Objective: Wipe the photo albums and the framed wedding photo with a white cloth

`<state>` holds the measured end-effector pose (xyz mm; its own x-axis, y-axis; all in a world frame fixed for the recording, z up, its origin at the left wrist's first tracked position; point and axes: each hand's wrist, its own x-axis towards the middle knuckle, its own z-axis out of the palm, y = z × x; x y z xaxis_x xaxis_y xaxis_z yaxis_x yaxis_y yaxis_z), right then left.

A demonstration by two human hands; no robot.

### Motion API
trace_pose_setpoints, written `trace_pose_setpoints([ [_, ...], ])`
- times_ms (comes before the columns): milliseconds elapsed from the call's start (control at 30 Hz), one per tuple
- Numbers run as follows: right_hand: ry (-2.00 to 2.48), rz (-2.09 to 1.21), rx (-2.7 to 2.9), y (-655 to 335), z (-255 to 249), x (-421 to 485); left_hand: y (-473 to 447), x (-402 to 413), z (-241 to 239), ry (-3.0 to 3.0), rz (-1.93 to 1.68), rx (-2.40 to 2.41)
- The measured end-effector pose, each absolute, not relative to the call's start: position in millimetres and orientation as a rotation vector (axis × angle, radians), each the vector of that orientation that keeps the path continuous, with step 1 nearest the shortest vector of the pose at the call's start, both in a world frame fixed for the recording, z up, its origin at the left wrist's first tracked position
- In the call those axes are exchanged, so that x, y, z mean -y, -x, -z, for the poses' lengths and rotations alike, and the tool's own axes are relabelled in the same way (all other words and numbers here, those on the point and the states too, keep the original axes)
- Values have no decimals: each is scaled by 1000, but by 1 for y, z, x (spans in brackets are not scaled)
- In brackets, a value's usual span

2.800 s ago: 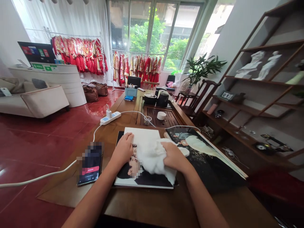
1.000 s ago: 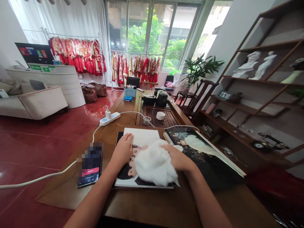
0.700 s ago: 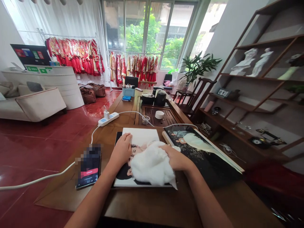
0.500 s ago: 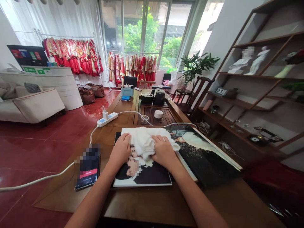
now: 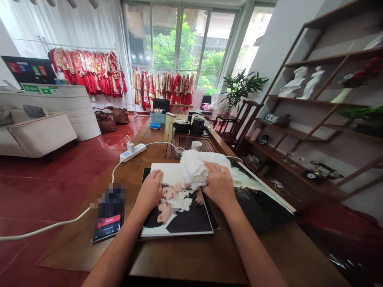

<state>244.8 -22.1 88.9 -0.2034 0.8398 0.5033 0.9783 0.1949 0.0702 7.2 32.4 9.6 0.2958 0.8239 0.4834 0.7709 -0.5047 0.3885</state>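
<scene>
Over the photo [image 5: 191, 221], seemingly wiping: clutching cloth [image 5: 191, 169] in right hand [image 5: 220, 186], unclear if gripping with left hand [image 5: 151, 191]; next, press lightly.

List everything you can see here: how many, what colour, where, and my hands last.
Table: one, brown, centre
Couple photo panel: one, black and white, on table
Dark photo panel: one, mostly black, table's right
Cloth: one, white, centre
Phone: one, dark, table's left
Power strip: one, white, beyond phone
Cup: one, white, beyond cloth
Pen holder: one, pale blue, table's far end
Counter: one, white, back left
Monitor: one, black, on counter
Sofa: one, cream, left
Bags: two, brown, by counter
Garments: many, red and gold, at back
Leafy plants: at least two, green, right
Shelf unit: one, brown, right
Statues: two, white, on shelf
Left hand: one, bare, on couple photo panel
Right hand: one, bare, holding cloth
</scene>
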Motion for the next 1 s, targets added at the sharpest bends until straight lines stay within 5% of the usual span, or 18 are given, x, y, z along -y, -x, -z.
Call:
trace_pose_setpoints([
  [200,2067,852,1946,-303,-95,30,-6,-30,-13,-2450,-990,-1519],
  [367,2279,723,2018,-335,-67,26,-6,-29,-12,-2423,-1007,-1507],
  [733,2034,770,1850,-284,-80,65,-6,-30,-13,-2424,-984,-1528],
  [1000,1964,-15,1996,-244,-64,36,-7,-27,-14,-2384,-1055,-1700],
])
